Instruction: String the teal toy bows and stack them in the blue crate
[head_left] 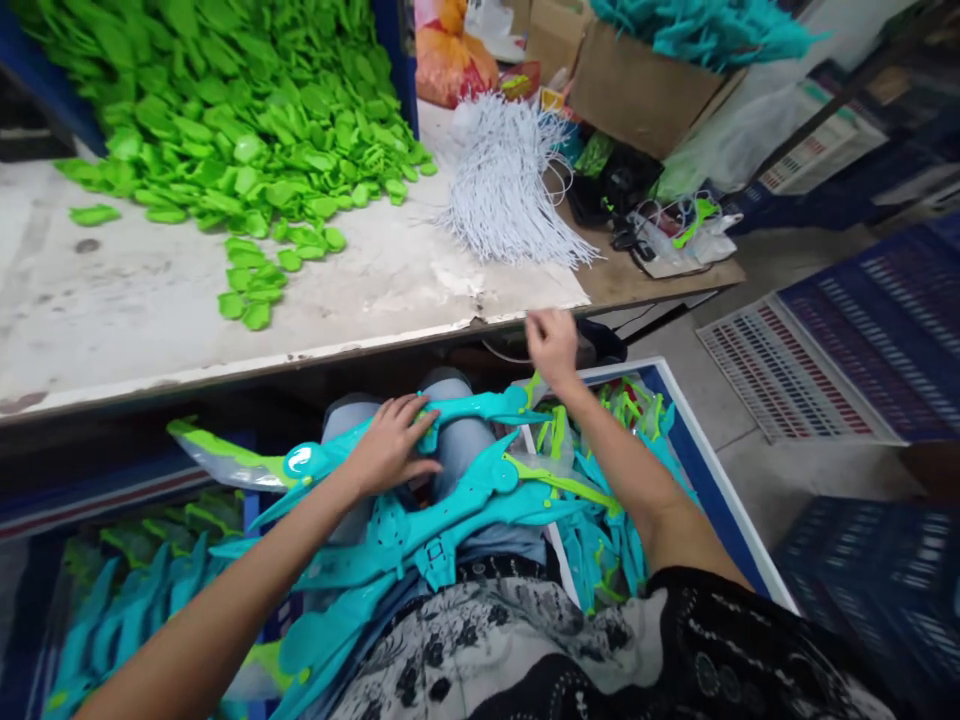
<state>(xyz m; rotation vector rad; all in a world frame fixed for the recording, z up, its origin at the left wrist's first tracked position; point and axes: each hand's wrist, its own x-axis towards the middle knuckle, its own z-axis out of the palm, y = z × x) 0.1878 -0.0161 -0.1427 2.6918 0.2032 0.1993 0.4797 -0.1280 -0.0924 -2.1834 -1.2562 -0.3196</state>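
One: Several turquoise plastic parts (457, 500) with lime-green trim lie heaped across our lap. Where are our hands?

Two: Our left hand (390, 450) lies flat on the topmost part, fingers spread and loose, gripping nothing. Our right hand (551, 345) is lifted further out, at the front edge of the table. We see it from the back with the fingers curled under, and we cannot tell whether they hold anything.

One: What lies beside us?

Two: By our right knee sits a blue bin (720, 470) with a white rim, holding more turquoise and green parts. Low on our left we see another stack of turquoise parts (127, 610).

One: And beyond?

Two: The worn white table (112, 320) carries a big heap of bright green pieces (225, 110), with a few strays near its edge. To their right lies a bundle of white cords (510, 190), and behind that a cardboard box (637, 85).
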